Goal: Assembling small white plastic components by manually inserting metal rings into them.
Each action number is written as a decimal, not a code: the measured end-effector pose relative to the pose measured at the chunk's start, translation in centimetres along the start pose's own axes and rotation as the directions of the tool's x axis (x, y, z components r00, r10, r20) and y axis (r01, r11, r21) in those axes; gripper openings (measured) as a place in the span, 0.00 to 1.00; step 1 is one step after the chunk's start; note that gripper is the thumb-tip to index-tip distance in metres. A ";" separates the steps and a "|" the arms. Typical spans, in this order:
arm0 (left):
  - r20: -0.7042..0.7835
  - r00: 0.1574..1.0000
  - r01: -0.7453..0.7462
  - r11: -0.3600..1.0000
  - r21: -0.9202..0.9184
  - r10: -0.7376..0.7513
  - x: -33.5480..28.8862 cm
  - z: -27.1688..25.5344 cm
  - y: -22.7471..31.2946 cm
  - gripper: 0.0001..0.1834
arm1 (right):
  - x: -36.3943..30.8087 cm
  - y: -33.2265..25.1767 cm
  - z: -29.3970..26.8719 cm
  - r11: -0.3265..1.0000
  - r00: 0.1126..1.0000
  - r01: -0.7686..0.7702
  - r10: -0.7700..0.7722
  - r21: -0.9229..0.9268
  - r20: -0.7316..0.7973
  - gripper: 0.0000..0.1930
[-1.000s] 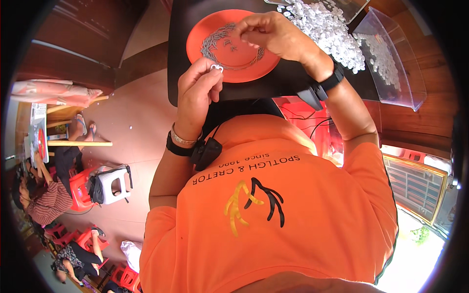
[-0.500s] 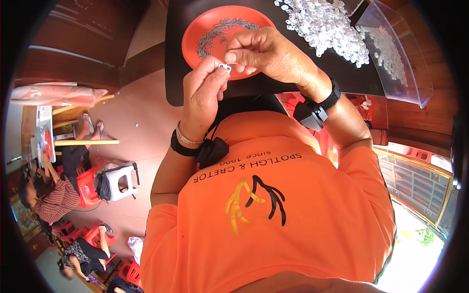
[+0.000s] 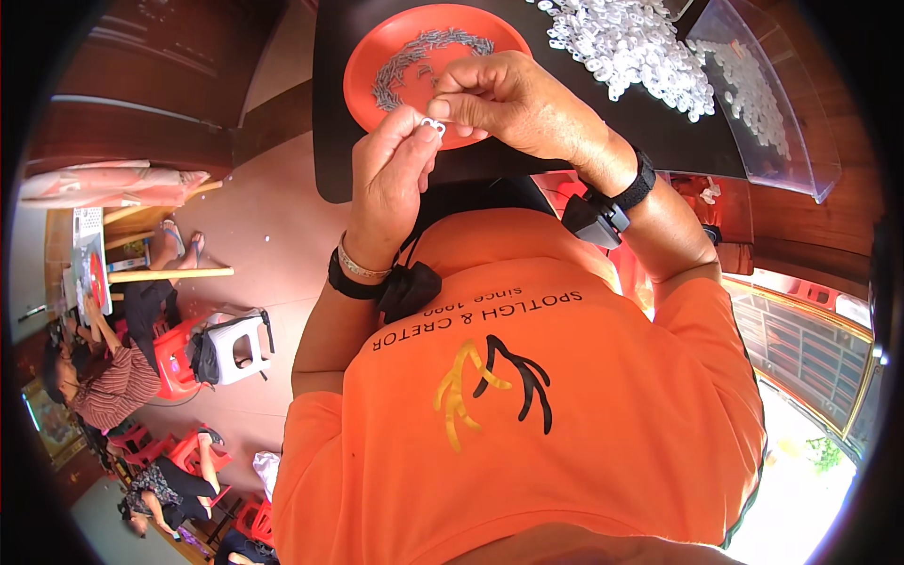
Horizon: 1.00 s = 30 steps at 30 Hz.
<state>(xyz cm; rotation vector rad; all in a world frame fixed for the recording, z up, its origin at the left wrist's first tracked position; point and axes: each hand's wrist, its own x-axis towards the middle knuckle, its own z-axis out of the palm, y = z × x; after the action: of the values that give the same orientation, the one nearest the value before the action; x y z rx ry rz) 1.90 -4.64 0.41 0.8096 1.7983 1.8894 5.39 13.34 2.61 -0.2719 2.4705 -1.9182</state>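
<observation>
My left hand (image 3: 388, 174) pinches a small white plastic clip (image 3: 433, 125) between thumb and forefinger. Close against it, my right hand (image 3: 527, 108) has its thumb and fingers pressed together at the clip's edge. Whatever those right fingertips hold is too small or hidden to make out. Both hands are raised over the near rim of a round red plate (image 3: 362, 75). On the plate, small grey nail-like pins (image 3: 388, 83) lie in a curved band, with a few loose ones near the middle, partly covered by my right hand.
A heap of white plastic clips (image 3: 633, 47) lies on the black table (image 3: 331, 141) at the far right. Beside it, a clear plastic bin (image 3: 793, 162) holds more white pieces. To the left are a white stool (image 3: 235, 348), red stools (image 3: 174, 363) and other seated people.
The view has shifted slightly, so the plate and table sit a little farther left. My hands keep nearly the same pose, fingertips still together at the clip.
</observation>
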 end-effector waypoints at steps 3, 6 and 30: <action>0.016 1.000 -0.012 1.000 0.007 0.012 0.0 -0.1 -0.2 0.12 | -0.1 0.1 0.3 0.997 0.999 0.020 -0.022 -0.072 -0.026 0.12; 0.028 0.999 -0.027 1.000 0.005 0.027 0.0 -0.1 -0.5 0.11 | -0.1 -0.4 0.1 0.965 0.997 0.056 -0.068 -0.257 -0.037 0.12; -0.046 0.987 0.149 0.984 -0.096 -0.154 -0.6 -1.2 0.8 0.10 | 0.2 4.2 -10.4 0.684 0.977 -0.133 -0.029 -0.717 -0.209 0.10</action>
<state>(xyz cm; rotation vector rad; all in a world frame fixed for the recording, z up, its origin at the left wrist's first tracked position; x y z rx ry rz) 1.69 -5.99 1.08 0.5782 1.7366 1.8959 3.48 24.31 1.27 0.0189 3.2239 -0.8513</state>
